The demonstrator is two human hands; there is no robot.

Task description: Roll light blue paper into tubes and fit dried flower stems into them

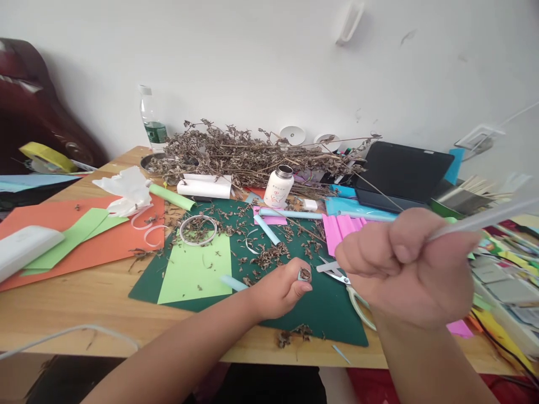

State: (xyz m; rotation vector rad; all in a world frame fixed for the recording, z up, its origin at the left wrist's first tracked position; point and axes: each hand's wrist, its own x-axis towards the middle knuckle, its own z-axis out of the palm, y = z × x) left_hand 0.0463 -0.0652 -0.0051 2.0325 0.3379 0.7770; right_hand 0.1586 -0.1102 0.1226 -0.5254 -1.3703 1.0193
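My left hand [282, 289] is closed around a light blue paper tube [232, 283] above the green cutting mat [337, 320]. Dried leaves [305, 274] show in the tube's near end, beside my thumb. Raised close to the camera, my right hand [412, 266] is wrapped around a translucent white stick [484, 217], which juts out blurred to the upper right. Scissors [357, 306] with pale handles lie partly hidden behind that hand. Loose dried leaf bits [272, 255] are scattered on the mat, around a light green paper sheet [193, 280] and a ring [199, 230].
A pile of dried stems [240, 148] lies along the wall. Before it stands an open white bottle [279, 185]. A plastic water bottle [152, 120] is at back left, a black laptop-like device [408, 174] at back right. Orange paper [105, 235] and crumpled tissue [126, 191] lie left.
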